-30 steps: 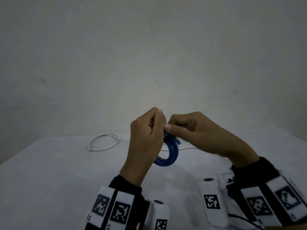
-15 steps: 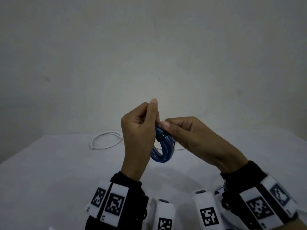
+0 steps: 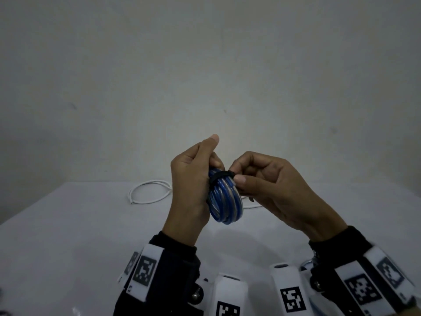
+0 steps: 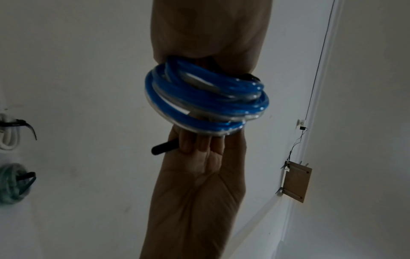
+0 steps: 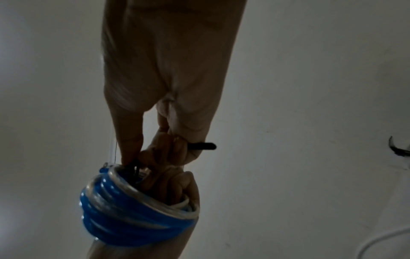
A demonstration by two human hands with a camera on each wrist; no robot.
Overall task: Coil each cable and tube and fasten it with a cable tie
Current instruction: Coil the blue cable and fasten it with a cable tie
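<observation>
A blue and clear tube coil hangs in the air over the table. My left hand grips its left side, thumb pointing up. A black cable tie crosses the top of the coil. My right hand pinches the tie at the coil's right edge. The tie's tail pokes out under that hand. In the left wrist view the coil sits between both hands, and the tail sticks out of the right hand's curled fingers. In the right wrist view my left fingers reach through the coil.
A loose white cable lies on the white table behind my hands, near the wall. The left wrist view shows a tied white coil and a tied green coil at the left, and a small wooden board at the right.
Both hands have lifted the coil a little and turned it, so its loops now face me. The black tie now lies across the top of the coil, with the right hand pinching it.
</observation>
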